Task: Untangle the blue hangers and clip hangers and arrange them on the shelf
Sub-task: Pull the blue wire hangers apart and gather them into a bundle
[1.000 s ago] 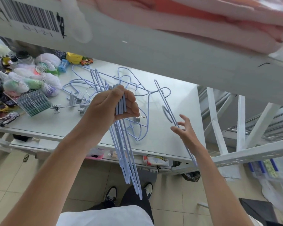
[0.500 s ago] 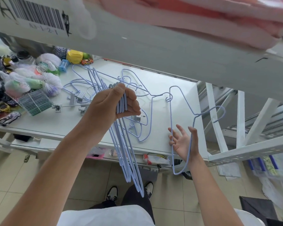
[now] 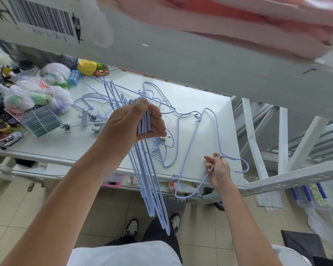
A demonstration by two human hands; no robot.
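Note:
My left hand grips a bundle of several blue wire hangers by their hooks, and their bodies hang down toward the floor. Near the shelf's front right corner, my right hand holds a single blue hanger by its neck, with the hook pointing right. That hanger's far corner is still caught on a tangle of blue hangers lying on the white shelf. Grey clip hangers lie on the shelf to the left of my left hand.
Net bags, toy cars, a green ridged pack and small boxes crowd the shelf's left side. An upper shelf with a barcode label and pink cloth overhangs. White rack struts stand at right. My feet are on the tiled floor below.
My right hand has taken hold of the single hanger's neck and turned it flat, hook pointing right, close to the shelf's front edge. The left hand keeps its bundle still.

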